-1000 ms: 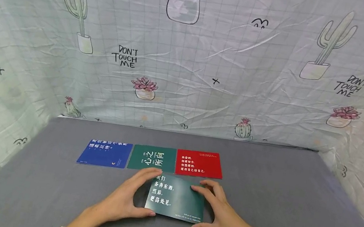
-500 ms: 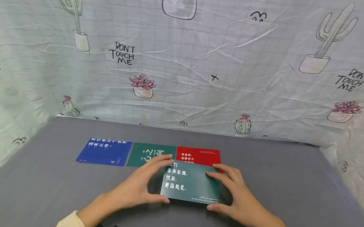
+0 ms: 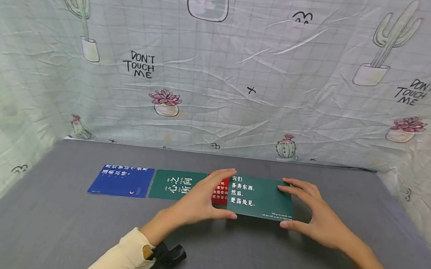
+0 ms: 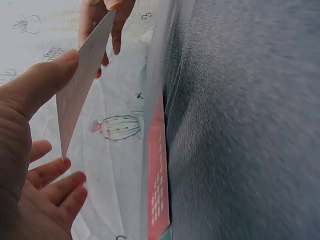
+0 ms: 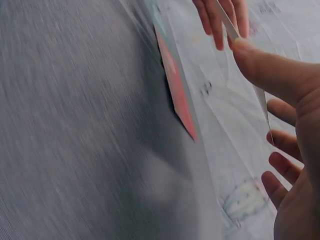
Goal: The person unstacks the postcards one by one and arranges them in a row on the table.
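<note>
A dark green card (image 3: 268,200) with white Chinese lettering is held up off the table, between both hands. My left hand (image 3: 206,198) pinches its left edge, thumb at the near corner and fingers at the far one. At the right edge my right hand (image 3: 320,215) pinches it the same way. In the left wrist view the card (image 4: 82,82) appears nearly edge-on, raised above the table. A red card (image 3: 220,191) lies beneath and behind it, mostly hidden by the green card and left hand.
Left of the red card, another green card (image 3: 174,184) and a blue card (image 3: 121,181) lie in a row on the grey table (image 3: 60,223). A pale cloth (image 3: 226,61) printed with cacti hangs behind and at both sides.
Both hands have lifted the green card and carried it rightward and away from me, from in front of the row to over the red card. The cards in the row stay put.
</note>
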A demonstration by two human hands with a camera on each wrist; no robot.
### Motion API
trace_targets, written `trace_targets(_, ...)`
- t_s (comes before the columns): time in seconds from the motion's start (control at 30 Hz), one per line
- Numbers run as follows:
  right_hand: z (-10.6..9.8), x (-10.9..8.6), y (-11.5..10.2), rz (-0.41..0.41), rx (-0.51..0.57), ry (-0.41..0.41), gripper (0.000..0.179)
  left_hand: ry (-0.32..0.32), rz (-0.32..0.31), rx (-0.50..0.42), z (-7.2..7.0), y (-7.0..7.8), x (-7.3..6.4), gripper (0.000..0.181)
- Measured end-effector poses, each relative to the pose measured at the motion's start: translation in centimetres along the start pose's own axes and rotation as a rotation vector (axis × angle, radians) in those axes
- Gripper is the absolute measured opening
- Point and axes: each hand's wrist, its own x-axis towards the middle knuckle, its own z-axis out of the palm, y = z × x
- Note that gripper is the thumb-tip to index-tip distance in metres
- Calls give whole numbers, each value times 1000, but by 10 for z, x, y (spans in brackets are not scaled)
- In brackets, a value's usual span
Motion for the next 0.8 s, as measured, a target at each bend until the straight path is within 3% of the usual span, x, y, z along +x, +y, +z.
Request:
trace_targets(0.33, -24, 2, 25, 25, 0, -53, 70, -19, -58, 91, 16, 7, 28, 90)
trace_targets(0.6, -35, -2, 42, 60, -2, -79, 69, -69, -109, 100, 32, 5, 50, 91)
trace_targets(0.8, -41, -2, 55, 88, -4, -98, 67, -84, -89, 144, 40, 1, 64, 90)
